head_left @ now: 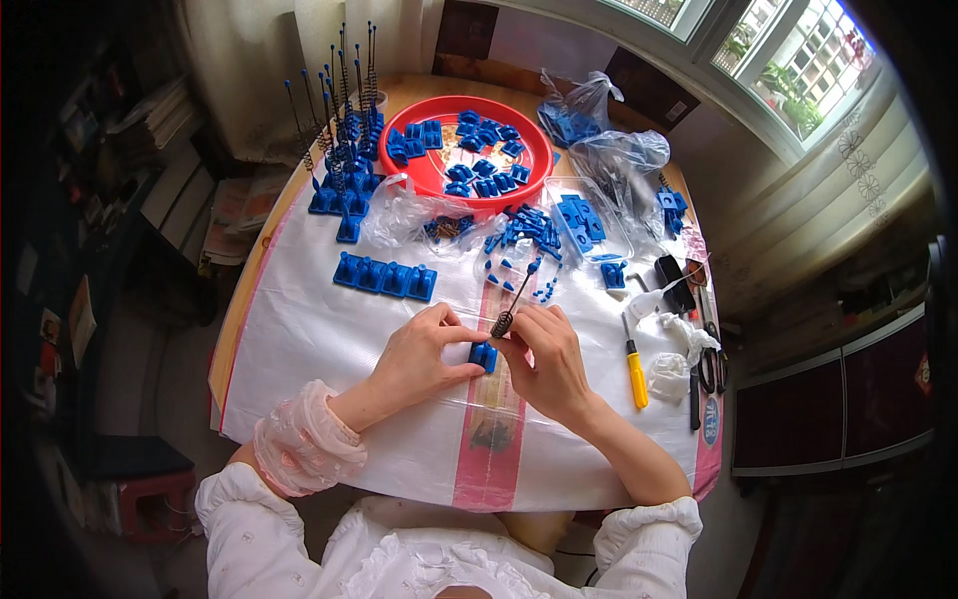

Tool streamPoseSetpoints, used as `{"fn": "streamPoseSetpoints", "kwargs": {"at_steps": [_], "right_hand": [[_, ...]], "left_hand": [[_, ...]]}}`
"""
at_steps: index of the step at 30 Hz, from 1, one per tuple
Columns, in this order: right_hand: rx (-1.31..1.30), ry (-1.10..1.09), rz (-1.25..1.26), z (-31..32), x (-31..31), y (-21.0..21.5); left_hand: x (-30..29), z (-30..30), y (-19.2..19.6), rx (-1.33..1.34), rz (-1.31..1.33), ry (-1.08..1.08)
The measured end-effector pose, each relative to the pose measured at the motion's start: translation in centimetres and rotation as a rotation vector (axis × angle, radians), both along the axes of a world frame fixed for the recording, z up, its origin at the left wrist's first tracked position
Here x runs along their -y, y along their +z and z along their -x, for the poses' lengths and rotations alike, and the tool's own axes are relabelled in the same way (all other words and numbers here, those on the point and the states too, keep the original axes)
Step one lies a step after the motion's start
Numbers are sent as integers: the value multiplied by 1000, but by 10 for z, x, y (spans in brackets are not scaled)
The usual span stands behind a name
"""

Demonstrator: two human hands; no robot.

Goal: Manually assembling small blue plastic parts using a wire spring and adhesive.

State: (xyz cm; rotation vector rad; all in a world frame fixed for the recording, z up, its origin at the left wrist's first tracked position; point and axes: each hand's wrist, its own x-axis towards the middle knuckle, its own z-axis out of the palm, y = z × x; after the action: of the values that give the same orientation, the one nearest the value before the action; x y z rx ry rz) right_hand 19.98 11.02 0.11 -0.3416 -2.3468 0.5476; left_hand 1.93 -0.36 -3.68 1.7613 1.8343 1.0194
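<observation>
Near the middle of the table, a small blue plastic base [485,357] rests on the white sheet. My left hand [411,357] pinches it from the left, thumb at its near side and index finger at its far side. Above the base, my right hand [548,361] grips the black coil spring [501,324] by its lower end. From the coil a thin wire rises, tilted to the right, with a blue tip [533,267] on top. Whether the coil sits in the base cannot be made out. Left of my hands lies a row of joined blue bases [384,278].
Assembled blue bases with upright spring wires [344,165] crowd the far left. A red basin [397,193] holds more blue parts. Loose blue pieces [526,232], a clear plastic tray [621,256] and bags [624,160] lie beyond. A yellow-handled screwdriver [636,377] and scissors [710,364] lie right.
</observation>
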Motion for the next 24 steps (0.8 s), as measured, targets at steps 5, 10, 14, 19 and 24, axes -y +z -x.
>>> {"fn": "streamPoseSetpoints", "kwargs": {"at_steps": [5, 10, 14, 19, 24], "right_hand": [[66, -27, -22, -5, -1, 13], [56, -25, 11, -5, -2, 10], [57, -28, 4, -5, -3, 4], [19, -16, 16, -2, 0, 7], [0, -15, 13, -1, 2, 9]], "left_hand": [[0, 0, 0, -2, -2, -3], [0, 0, 1, 2, 0, 1], [0, 0, 0, -4, -5, 2], [0, -1, 1, -4, -4, 3], [0, 0, 0, -7, 5, 6]]}}
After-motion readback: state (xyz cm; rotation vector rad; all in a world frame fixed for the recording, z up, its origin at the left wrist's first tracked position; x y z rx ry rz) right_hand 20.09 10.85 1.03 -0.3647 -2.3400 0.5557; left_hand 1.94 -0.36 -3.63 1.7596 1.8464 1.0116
